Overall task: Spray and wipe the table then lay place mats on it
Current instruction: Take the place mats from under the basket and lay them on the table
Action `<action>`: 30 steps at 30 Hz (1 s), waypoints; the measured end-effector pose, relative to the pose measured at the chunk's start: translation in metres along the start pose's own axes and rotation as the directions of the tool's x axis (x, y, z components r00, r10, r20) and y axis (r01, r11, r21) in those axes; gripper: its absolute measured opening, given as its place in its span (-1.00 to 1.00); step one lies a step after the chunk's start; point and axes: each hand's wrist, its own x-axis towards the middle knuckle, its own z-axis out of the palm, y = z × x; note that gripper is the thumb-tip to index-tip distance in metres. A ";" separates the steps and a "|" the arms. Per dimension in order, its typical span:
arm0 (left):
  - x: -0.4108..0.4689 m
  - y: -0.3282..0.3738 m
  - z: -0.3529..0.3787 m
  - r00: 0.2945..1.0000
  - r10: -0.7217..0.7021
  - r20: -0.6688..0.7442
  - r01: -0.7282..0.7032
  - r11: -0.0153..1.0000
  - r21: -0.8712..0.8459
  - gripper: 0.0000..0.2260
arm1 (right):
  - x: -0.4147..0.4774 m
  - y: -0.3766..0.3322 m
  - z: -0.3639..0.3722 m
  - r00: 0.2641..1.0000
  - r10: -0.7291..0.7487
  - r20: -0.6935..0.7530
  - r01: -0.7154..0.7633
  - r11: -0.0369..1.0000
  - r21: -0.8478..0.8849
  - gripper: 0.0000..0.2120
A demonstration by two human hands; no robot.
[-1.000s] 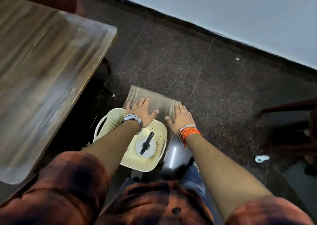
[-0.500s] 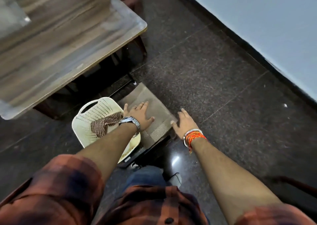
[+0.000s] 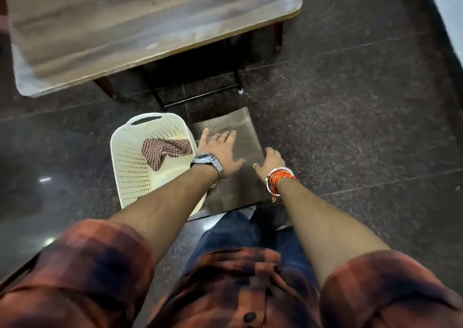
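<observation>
A brown woven place mat (image 3: 241, 131) lies low in front of me, beside a cream perforated basket (image 3: 130, 162). My left hand (image 3: 220, 152), with a wristwatch, rests flat on the mat with its fingers spread. My right hand (image 3: 271, 161), with orange threads and a bangle at the wrist, curls over the mat's right edge, thumb on top. A red-and-white checked cloth (image 3: 162, 150) lies crumpled inside the basket. The wooden table (image 3: 140, 19) stands just beyond, its top bare and streaky. I see no spray bottle; my left forearm hides part of the basket.
Dark speckled floor tiles (image 3: 350, 107) surround everything. Black table legs and a crossbar (image 3: 200, 97) stand right behind the mat. A pale wall (image 3: 451, 7) runs along the far right. My jeans and checked shirt fill the bottom of the view.
My view has swung so the table now lies straight ahead. The checked cloth has come into sight in the basket. My right hand has closed on the mat's right edge; my left stays flat on it.
</observation>
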 end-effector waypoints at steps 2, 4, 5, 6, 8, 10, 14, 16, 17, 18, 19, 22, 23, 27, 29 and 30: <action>0.006 -0.002 0.003 0.999 -0.045 0.014 0.045 0.999 -0.019 -0.21 | 0.018 -0.004 0.003 0.997 0.002 0.077 -0.005 0.999 0.040 -0.31; 0.012 -0.001 0.005 0.993 -0.109 0.035 0.111 0.993 -0.040 -0.20 | 0.032 -0.011 0.005 0.989 0.011 0.148 -0.026 0.995 0.099 -0.25; 0.015 0.001 0.005 0.989 -0.141 0.044 0.143 0.988 -0.058 -0.20 | 0.039 -0.013 0.004 0.987 0.027 0.158 -0.046 0.992 0.117 -0.24; 0.016 0.002 0.005 0.984 -0.170 0.049 0.173 0.982 -0.080 -0.20 | 0.043 -0.015 0.003 0.988 0.031 0.153 -0.051 0.990 0.130 -0.25; 0.017 0.008 0.006 0.966 -0.254 0.049 0.258 0.955 -0.148 -0.20 | 0.049 -0.020 -0.005 0.982 -0.028 0.189 -0.001 0.988 0.153 -0.41; 0.017 0.018 0.000 0.936 -0.347 0.063 0.351 0.902 -0.251 -0.19 | 0.048 -0.027 -0.025 0.957 -0.136 0.254 0.090 0.979 0.184 -0.62; 0.019 0.042 -0.025 0.858 -0.512 0.043 0.480 0.769 -0.423 -0.09 | 0.035 -0.044 -0.088 0.877 -0.390 0.279 0.336 0.915 0.223 -0.71; 0.026 0.052 -0.049 0.812 -0.584 -0.011 0.503 0.709 -0.494 -0.04 | 0.037 -0.050 -0.127 0.835 -0.471 0.284 0.413 0.878 0.243 -0.70; 0.031 0.058 -0.067 0.783 -0.618 -0.063 0.500 0.687 -0.527 -0.02 | 0.040 -0.054 -0.153 0.810 -0.504 0.299 0.441 0.860 0.255 -0.69; 0.035 0.063 -0.086 0.758 -0.640 -0.121 0.483 0.678 -0.554 -0.01 | 0.044 -0.057 -0.178 0.785 -0.525 0.327 0.452 0.848 0.277 -0.66; 0.042 0.067 -0.107 0.736 -0.651 -0.187 0.458 0.681 -0.571 -0.01 | 0.049 -0.060 -0.204 0.757 -0.552 0.351 0.464 0.831 0.306 -0.64; 0.063 0.073 -0.162 0.625 -0.697 -0.350 0.395 0.670 -0.629 -0.06 | 0.066 -0.076 -0.270 0.673 -0.670 0.313 0.544 0.735 0.404 -0.64; 0.070 0.074 -0.177 0.573 -0.734 -0.364 0.397 0.637 -0.661 -0.08 | 0.070 -0.081 -0.290 0.670 -0.688 0.278 0.538 0.709 0.456 -0.64; 0.098 0.071 -0.220 0.389 -0.886 -0.253 0.488 0.431 -0.759 -0.11 | 0.097 -0.108 -0.347 0.696 -0.707 0.124 0.516 0.613 0.598 -0.63; 0.115 0.056 -0.229 0.392 -0.912 -0.120 0.523 0.329 -0.786 -0.10 | 0.117 -0.123 -0.363 0.711 -0.698 0.084 0.480 0.569 0.668 -0.64; 0.124 0.048 -0.233 0.414 -0.909 -0.051 0.528 0.285 -0.800 -0.09 | 0.128 -0.131 -0.369 0.719 -0.691 0.074 0.455 0.548 0.702 -0.65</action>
